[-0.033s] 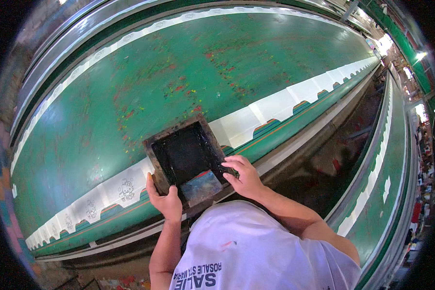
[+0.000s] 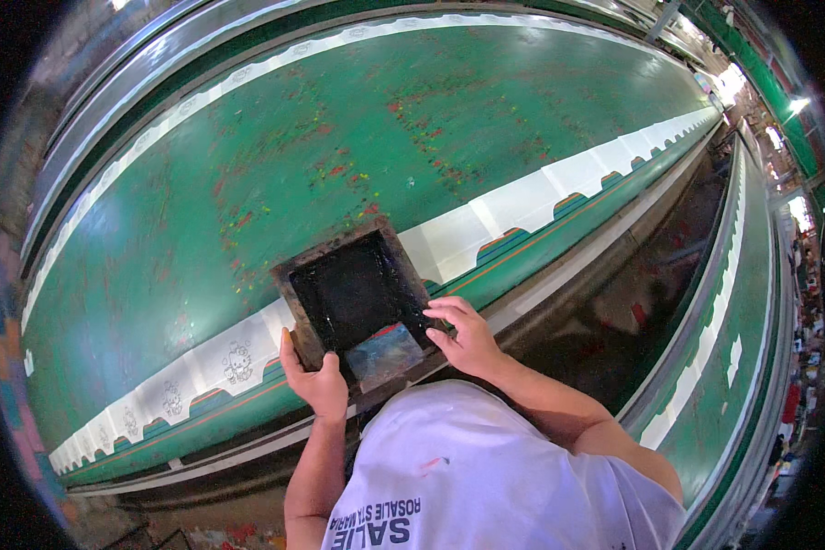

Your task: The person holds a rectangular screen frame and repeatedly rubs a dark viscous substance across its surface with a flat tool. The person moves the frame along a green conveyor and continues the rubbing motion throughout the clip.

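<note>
A square silk-screen printing frame with a worn brown rim and a black inside lies over the near edge of a long green table. It covers part of a row of white cut pieces. My left hand grips its left near corner, thumb on the near side and fingers along the left edge. At the right edge, my right hand holds the rim between thumb and fingers. Left of the frame, a white piece bears a dark outline drawing of a cartoon figure. What lies under the frame is hidden.
The green table carries red and yellow paint specks. Another row of white pieces runs along its far edge. A second green table with white pieces stands on the right, beyond a dark aisle.
</note>
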Action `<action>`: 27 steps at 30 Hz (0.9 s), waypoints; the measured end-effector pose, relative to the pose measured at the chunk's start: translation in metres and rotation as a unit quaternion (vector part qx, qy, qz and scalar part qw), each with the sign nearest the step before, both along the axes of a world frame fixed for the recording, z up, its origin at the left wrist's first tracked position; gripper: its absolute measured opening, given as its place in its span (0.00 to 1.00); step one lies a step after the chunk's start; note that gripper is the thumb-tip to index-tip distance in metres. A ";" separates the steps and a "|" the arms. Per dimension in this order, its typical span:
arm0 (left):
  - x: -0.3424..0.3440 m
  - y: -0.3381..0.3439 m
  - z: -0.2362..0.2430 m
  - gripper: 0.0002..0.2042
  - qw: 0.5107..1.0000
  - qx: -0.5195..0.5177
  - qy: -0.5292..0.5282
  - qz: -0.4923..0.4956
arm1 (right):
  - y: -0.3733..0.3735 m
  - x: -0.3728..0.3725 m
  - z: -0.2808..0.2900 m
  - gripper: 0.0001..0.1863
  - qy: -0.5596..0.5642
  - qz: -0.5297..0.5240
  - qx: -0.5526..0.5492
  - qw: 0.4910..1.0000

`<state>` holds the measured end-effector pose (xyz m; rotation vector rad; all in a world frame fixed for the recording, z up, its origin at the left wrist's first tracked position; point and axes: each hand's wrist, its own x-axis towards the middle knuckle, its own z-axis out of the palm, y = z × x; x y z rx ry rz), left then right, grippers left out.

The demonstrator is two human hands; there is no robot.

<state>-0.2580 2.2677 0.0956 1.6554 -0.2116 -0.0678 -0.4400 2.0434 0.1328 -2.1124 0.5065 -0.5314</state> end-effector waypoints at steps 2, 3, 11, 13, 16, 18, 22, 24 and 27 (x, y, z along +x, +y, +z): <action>-0.014 -0.026 -0.001 0.45 1.000 -0.010 0.005 -0.001 | -0.021 -0.019 -0.009 0.18 0.004 -0.009 -0.003 1.000; -0.024 -0.041 -0.001 0.44 1.000 -0.013 -0.016 -0.007 | -0.033 -0.027 -0.012 0.18 0.000 -0.010 -0.016 1.000; -0.069 -0.154 -0.011 0.43 0.997 0.037 -0.072 0.003 | -0.141 -0.075 -0.018 0.18 -0.015 -0.025 -0.028 0.999; -0.078 -0.170 -0.011 0.43 0.999 0.013 -0.049 -0.004 | -0.158 -0.082 -0.013 0.18 -0.016 -0.015 -0.059 0.998; -0.087 -0.186 -0.008 0.43 0.999 0.037 -0.036 0.000 | -0.171 -0.088 -0.001 0.19 -0.013 0.033 -0.124 0.992; -0.089 -0.193 -0.007 0.42 0.999 0.028 -0.015 -0.004 | -0.176 -0.088 0.008 0.19 -0.023 0.087 -0.158 0.983; -0.088 -0.198 -0.008 0.42 0.999 0.037 -0.023 0.006 | -0.171 -0.076 0.017 0.21 -0.028 0.212 -0.210 0.954; -0.085 -0.197 -0.011 0.41 1.000 0.031 -0.004 0.000 | -0.168 -0.065 0.019 0.22 -0.009 0.252 -0.271 0.929; -0.083 -0.195 -0.016 0.39 0.999 0.035 0.005 -0.004 | -0.166 -0.049 0.022 0.22 0.023 0.288 -0.306 0.907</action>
